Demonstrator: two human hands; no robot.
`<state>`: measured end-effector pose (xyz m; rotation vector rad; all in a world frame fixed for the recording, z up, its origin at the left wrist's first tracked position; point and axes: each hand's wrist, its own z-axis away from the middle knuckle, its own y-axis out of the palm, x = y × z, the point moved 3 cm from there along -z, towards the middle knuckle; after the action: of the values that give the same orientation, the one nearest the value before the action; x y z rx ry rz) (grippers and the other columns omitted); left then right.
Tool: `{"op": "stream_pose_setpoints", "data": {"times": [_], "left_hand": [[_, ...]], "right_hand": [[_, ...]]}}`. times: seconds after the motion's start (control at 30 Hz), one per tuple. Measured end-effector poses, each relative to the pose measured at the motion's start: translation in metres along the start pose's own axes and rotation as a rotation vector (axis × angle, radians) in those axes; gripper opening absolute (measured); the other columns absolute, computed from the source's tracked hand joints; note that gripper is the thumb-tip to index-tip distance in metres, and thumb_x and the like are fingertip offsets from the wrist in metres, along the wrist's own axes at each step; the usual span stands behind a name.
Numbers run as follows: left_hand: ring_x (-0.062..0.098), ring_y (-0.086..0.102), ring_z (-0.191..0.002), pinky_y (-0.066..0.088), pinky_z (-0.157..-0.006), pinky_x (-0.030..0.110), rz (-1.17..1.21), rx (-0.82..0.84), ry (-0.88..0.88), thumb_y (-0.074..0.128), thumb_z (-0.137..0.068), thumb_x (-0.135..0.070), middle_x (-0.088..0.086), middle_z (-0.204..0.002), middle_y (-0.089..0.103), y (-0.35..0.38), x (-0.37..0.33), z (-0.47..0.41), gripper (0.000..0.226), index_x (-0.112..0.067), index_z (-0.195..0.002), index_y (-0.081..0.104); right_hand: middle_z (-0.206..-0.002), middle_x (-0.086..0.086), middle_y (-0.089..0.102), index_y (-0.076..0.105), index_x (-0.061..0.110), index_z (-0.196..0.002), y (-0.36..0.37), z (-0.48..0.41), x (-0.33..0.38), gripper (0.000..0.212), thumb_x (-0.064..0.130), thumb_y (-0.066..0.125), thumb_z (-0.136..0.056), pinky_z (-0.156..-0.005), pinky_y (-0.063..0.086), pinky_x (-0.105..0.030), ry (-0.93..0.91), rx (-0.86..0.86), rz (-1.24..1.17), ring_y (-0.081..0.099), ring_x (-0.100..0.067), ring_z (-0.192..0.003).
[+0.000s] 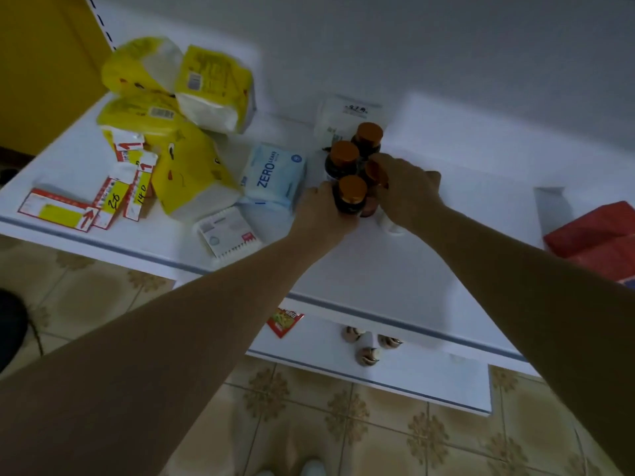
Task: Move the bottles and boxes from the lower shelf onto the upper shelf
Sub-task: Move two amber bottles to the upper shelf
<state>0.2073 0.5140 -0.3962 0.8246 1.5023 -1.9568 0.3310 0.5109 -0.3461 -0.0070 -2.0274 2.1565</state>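
At centre frame, four dark bottles (pixel 351 197) with orange caps are stood upright, long axes vertical, on the upper shelf (pixel 378 269). The nearest is clasped by the left hand (pixel 321 209); another is gripped by the right hand (pixel 407 192).

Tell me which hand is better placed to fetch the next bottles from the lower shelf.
Probably the left hand. Both hands are on the brown bottles on the upper shelf, but the right hand reaches further in. The remaining bottles on the lower shelf lie between both arms.
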Motion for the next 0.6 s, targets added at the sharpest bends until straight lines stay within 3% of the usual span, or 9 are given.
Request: {"op": "stream_pose_setpoints", "data": {"times": [0.13, 0.2, 0.33, 0.4, 0.5, 0.6], "left_hand": [[0.018, 0.056, -0.087, 0.040, -0.072, 0.025, 0.089, 0.050, 0.019, 0.068, -0.081, -0.024, 0.002, -0.093, 0.059, 0.000, 0.001, 0.004, 0.036, -0.008, -0.110, 0.053], [0.016, 0.051, -0.087, 0.038, -0.074, 0.025, 0.132, 0.078, 0.028, 0.070, -0.080, -0.023, -0.001, -0.093, 0.054, -0.001, 0.001, 0.010, 0.040, -0.008, -0.112, 0.051], [0.017, 0.058, -0.088, 0.037, -0.070, 0.021, 0.303, 0.060, -0.030, 0.077, -0.072, -0.025, 0.002, -0.093, 0.061, -0.016, 0.008, 0.028, 0.045, -0.006, -0.107, 0.057], [0.014, 0.061, -0.085, 0.038, -0.066, 0.018, 0.387, 0.060, -0.050, 0.080, -0.066, -0.025, 0.001, -0.088, 0.063, -0.030, 0.005, 0.039, 0.043, -0.009, -0.099, 0.058], [0.004, 0.054, -0.074, 0.041, -0.066, 0.020, 0.496, 0.118, -0.069, 0.077, -0.073, -0.008, -0.004, -0.081, 0.057, -0.055, -0.007, 0.068, 0.031, -0.019, -0.086, 0.052], [0.027, 0.064, -0.104, 0.048, -0.089, 0.031, 0.739, 0.214, -0.154, 0.075, -0.073, -0.001, 0.018, -0.109, 0.066, -0.076, -0.016, 0.101, 0.038, -0.010, -0.106, 0.057]], "right_hand": [[-0.108, -0.005, 0.062, 0.045, 0.027, -0.126, 0.002, -0.002, -0.002, 0.039, 0.012, 0.042, -0.091, -0.093, 0.026, -0.038, 0.019, -0.026, -0.056, 0.055, -0.027, -0.101], [-0.111, -0.005, 0.063, 0.043, 0.028, -0.130, -0.002, 0.000, -0.003, 0.040, 0.017, 0.047, -0.091, -0.095, 0.027, -0.038, 0.031, -0.007, -0.091, 0.055, -0.028, -0.106], [-0.123, -0.006, 0.061, 0.043, 0.023, -0.135, -0.020, 0.018, -0.001, 0.049, 0.028, 0.059, -0.089, -0.106, 0.033, -0.038, 0.091, 0.026, -0.404, 0.052, -0.028, -0.117], [-0.120, -0.005, 0.062, 0.053, 0.021, -0.126, -0.033, 0.030, 0.000, 0.045, 0.030, 0.065, -0.084, -0.098, 0.041, -0.034, 0.087, 0.029, -0.460, 0.055, -0.027, -0.113], [-0.108, -0.001, 0.062, 0.060, 0.018, -0.115, -0.056, 0.053, 0.001, 0.038, 0.032, 0.070, -0.081, -0.074, 0.041, -0.021, 0.072, 0.027, -0.533, 0.056, -0.019, -0.101], [-0.105, 0.005, 0.061, 0.059, 0.016, -0.110, -0.079, 0.086, 0.002, 0.037, 0.032, 0.073, -0.079, -0.066, 0.040, -0.012, 0.075, 0.024, -0.719, 0.058, -0.014, -0.098]]}}
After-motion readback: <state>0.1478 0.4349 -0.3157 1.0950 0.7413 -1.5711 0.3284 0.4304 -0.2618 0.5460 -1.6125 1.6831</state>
